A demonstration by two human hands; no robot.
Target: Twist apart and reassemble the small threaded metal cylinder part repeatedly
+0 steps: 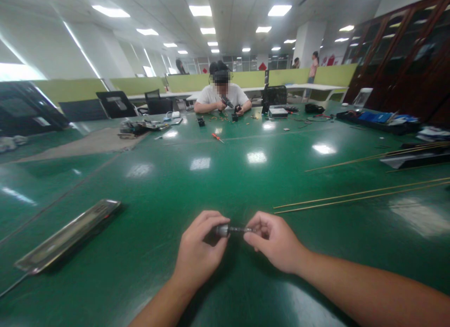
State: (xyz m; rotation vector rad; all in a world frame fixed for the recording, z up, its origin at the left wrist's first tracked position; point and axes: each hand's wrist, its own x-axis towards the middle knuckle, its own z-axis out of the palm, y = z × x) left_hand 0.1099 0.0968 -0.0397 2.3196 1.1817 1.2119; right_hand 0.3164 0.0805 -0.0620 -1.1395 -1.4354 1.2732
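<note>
Low in the middle of the view, my left hand is closed around a small tool with a silver-grey cylindrical barrel. From the barrel, a thin dark shaft points right. My right hand pinches the far end of that shaft between thumb and fingers. The piece lies roughly level just above the green tabletop. Fingers cover both ends, so its exact kind cannot be made out.
A long metal tray-like piece with a cord lies left. Thin brass-coloured rods reach in from the right. Farther off are an orange screwdriver, a black tray of items and a seated person handling a power tool.
</note>
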